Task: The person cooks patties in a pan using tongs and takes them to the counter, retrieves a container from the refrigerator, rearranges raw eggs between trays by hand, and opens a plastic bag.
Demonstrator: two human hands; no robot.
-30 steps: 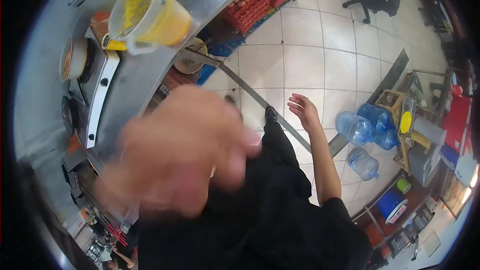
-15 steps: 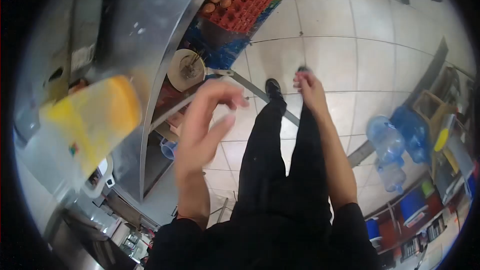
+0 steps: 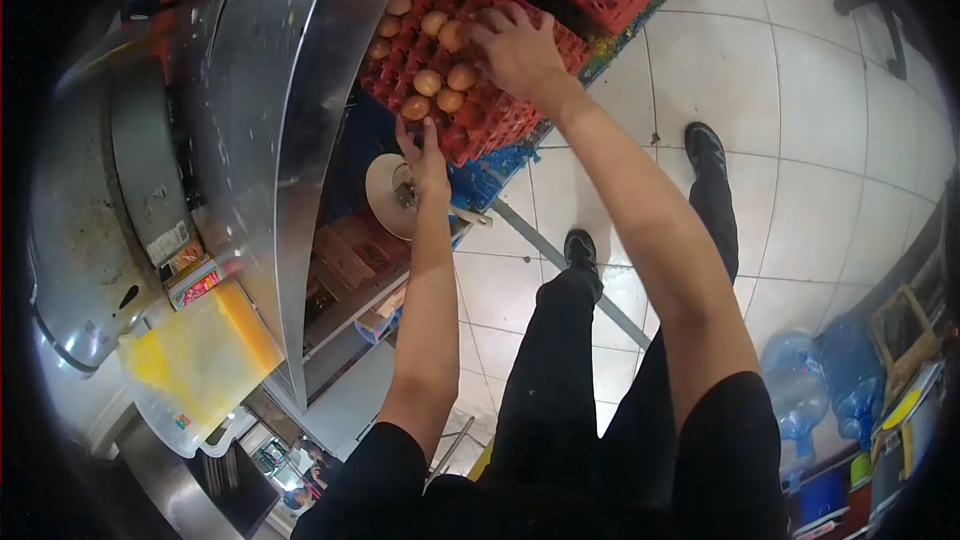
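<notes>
Eggs [image 3: 427,82] probably want a light, even fingertip grip. The left hand [image 3: 427,162], fingers parted and gripping nothing, is just beside the nearest egg [image 3: 415,107] on the red tray [image 3: 498,112]. The right hand's half-curled fingers [image 3: 490,22] meet another egg [image 3: 453,35]; whether they grip it, I cannot tell.

2 arms [image 3: 430,310] reached forward, left hand [image 3: 427,165] with fingers [image 3: 431,136] apart, right hand [image 3: 520,53] farther out, palm down.

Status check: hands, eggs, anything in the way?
Left hand at tray's near edge, right hand over its far side, grips unclear. Brown eggs sitting in red tray. Nothing seen blocking either hand; steel counter close alongside.
</notes>
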